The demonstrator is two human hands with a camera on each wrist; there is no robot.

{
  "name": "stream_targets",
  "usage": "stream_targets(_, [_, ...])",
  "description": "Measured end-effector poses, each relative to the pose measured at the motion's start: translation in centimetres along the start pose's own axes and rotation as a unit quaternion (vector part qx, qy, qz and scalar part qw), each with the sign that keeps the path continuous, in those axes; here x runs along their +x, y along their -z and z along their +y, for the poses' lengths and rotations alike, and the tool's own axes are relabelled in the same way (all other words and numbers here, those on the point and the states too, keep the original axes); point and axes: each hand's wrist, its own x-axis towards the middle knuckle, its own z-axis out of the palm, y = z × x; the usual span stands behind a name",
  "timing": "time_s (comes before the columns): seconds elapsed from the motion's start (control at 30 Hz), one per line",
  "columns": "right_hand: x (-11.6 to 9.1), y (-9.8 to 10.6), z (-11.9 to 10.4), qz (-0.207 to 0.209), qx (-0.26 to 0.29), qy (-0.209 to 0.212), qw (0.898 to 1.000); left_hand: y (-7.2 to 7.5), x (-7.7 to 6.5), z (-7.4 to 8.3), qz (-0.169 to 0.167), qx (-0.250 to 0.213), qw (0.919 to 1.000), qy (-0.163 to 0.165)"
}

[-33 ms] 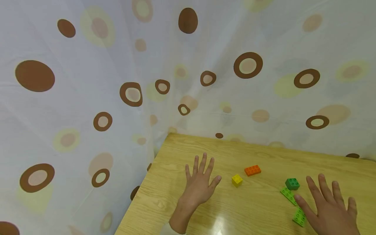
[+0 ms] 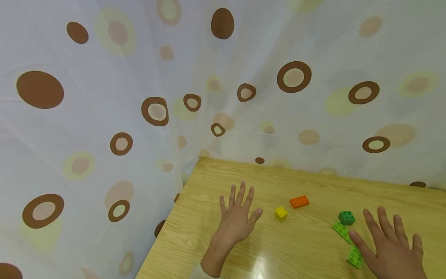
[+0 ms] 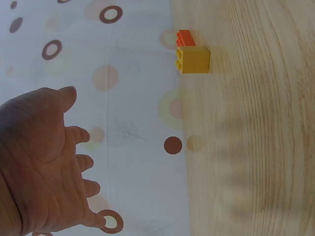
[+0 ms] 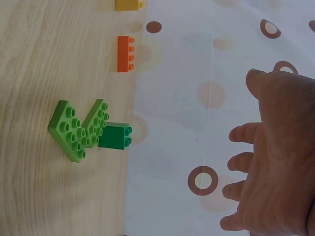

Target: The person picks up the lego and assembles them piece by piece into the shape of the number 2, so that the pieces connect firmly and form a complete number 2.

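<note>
My left hand (image 2: 236, 224) hovers over the table's left part, fingers spread and holding nothing. To its right sits a yellow brick (image 2: 280, 214), two studs by two, with a flat orange brick (image 2: 299, 201) behind it. My right hand (image 2: 395, 252) is also spread and bare, above the table at the right. Left of it stand a dark green brick (image 2: 346, 217) and two thin light green plates, the farther plate (image 2: 342, 232) and the nearer plate (image 2: 354, 258), both partly behind the thumb in the head view. In the right wrist view the dark green brick (image 4: 113, 136) shows beside both plates.
A wooden table (image 2: 223, 170) bears all the bricks. White curtains (image 2: 104, 97) with brown and pale spots hang along its left and back edges.
</note>
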Motion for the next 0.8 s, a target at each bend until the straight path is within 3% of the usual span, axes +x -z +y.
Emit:
stream_targets(0.23, [-0.6, -0.2, 0.1, -0.007, 0.003, -0.005, 1.000, -0.8, -0.2, 0.2, -0.014, 0.003, 0.9999, -0.002])
stream_targets(0.5, [-0.7, -0.2, 0.6, 0.005, 0.008, 0.009, 1.000, -0.9, 0.2, 0.4, -0.008, 0.007, 0.9999, -0.006])
stream_targets(0.8, [-0.8, -0.7, 1.2, -0.011, 0.036, 0.019, 0.999, -1.2, 0.4, 0.7, -0.015, 0.002, 0.9999, -0.007])
